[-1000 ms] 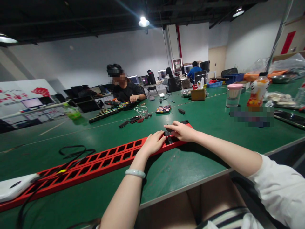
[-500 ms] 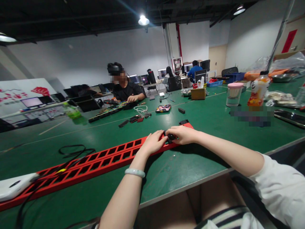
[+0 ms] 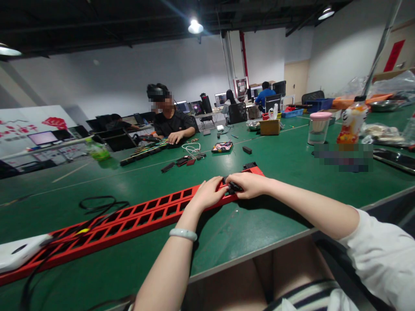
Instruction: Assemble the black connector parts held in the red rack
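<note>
Together, both hands [image 3: 227, 190] pinch a black part [image 3: 232, 188].

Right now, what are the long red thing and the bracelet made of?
The long red slotted frame looks like matte painted metal or hard plastic; its straight thin edges do not settle which. The bracelet looks like pale, smooth, glossy stone, maybe jade, or glass.

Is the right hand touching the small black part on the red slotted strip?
Touching. The head view shows the right hand with fingertips closed over the small black part on the red slotted strip.
</note>
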`<action>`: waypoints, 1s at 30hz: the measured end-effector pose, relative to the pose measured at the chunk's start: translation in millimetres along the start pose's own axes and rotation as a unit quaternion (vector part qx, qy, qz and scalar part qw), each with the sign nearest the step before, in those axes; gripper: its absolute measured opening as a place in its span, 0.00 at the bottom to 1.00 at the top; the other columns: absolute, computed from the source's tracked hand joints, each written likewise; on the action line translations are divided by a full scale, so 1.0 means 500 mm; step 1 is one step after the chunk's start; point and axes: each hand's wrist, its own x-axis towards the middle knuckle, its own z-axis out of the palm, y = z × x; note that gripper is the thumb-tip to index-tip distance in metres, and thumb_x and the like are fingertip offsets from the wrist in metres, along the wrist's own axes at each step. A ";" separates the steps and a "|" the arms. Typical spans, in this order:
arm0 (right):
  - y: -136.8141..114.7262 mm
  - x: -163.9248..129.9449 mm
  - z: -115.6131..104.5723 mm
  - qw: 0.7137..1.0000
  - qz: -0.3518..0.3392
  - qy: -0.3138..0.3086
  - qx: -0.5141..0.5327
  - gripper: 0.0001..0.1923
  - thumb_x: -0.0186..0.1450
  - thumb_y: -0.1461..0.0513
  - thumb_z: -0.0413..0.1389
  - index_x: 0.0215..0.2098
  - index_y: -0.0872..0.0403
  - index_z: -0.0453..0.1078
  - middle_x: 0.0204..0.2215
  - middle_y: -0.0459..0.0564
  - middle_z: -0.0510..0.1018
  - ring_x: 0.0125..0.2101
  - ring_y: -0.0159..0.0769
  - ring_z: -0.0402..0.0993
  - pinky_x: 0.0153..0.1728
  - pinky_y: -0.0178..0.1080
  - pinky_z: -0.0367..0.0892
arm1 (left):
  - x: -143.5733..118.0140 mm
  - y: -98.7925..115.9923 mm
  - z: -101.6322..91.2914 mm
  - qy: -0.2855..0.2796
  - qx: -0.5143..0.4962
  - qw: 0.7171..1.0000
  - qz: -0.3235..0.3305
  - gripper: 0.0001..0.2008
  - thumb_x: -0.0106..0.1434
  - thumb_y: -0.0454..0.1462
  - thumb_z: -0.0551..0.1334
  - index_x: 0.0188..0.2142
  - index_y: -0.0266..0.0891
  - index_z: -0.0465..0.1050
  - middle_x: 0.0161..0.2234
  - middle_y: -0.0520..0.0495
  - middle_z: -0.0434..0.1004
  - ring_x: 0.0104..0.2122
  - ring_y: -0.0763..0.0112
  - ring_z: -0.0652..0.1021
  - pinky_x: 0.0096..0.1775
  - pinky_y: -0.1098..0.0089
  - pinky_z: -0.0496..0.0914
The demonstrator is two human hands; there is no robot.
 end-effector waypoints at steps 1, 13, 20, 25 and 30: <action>0.001 0.000 0.001 1.000 0.001 0.000 0.000 0.17 0.54 0.64 0.54 0.42 0.56 0.60 0.35 0.52 0.70 0.34 0.35 0.67 0.32 0.34 0.61 | 0.000 -0.001 0.000 0.003 0.002 1.000 0.006 0.23 0.60 0.49 0.49 0.52 0.43 0.60 0.54 0.45 0.60 0.53 0.62 0.61 0.52 0.60 0.54; 0.006 0.000 0.003 1.000 -0.001 -0.006 -0.015 0.15 0.55 0.62 0.54 0.40 0.58 0.62 0.33 0.53 0.72 0.33 0.36 0.68 0.32 0.35 0.61 | 0.000 -0.001 0.003 0.013 0.007 1.000 0.002 0.25 0.59 0.49 0.49 0.53 0.42 0.60 0.54 0.45 0.60 0.54 0.60 0.61 0.53 0.60 0.53; 0.006 -0.001 0.002 1.000 0.002 -0.006 -0.014 0.15 0.55 0.63 0.53 0.40 0.59 0.62 0.32 0.53 0.72 0.32 0.35 0.68 0.32 0.35 0.61 | 0.002 -0.007 0.007 0.021 0.011 0.999 0.022 0.25 0.60 0.50 0.49 0.52 0.40 0.60 0.54 0.44 0.61 0.53 0.61 0.62 0.52 0.62 0.55; 0.004 -0.001 -0.002 1.000 0.011 -0.007 -0.022 0.14 0.56 0.63 0.53 0.40 0.59 0.62 0.32 0.54 0.72 0.31 0.35 0.68 0.30 0.35 0.60 | 0.000 0.002 0.002 0.008 0.005 1.000 0.000 0.24 0.60 0.49 0.49 0.53 0.42 0.60 0.54 0.45 0.60 0.54 0.60 0.61 0.53 0.60 0.53; 0.005 -0.001 -0.001 0.999 0.018 -0.010 -0.028 0.16 0.56 0.62 0.53 0.43 0.59 0.62 0.34 0.54 0.72 0.33 0.36 0.69 0.32 0.35 0.61 | 0.001 -0.004 0.006 0.015 0.009 1.000 0.015 0.25 0.60 0.50 0.48 0.53 0.41 0.60 0.54 0.45 0.61 0.53 0.61 0.62 0.53 0.61 0.54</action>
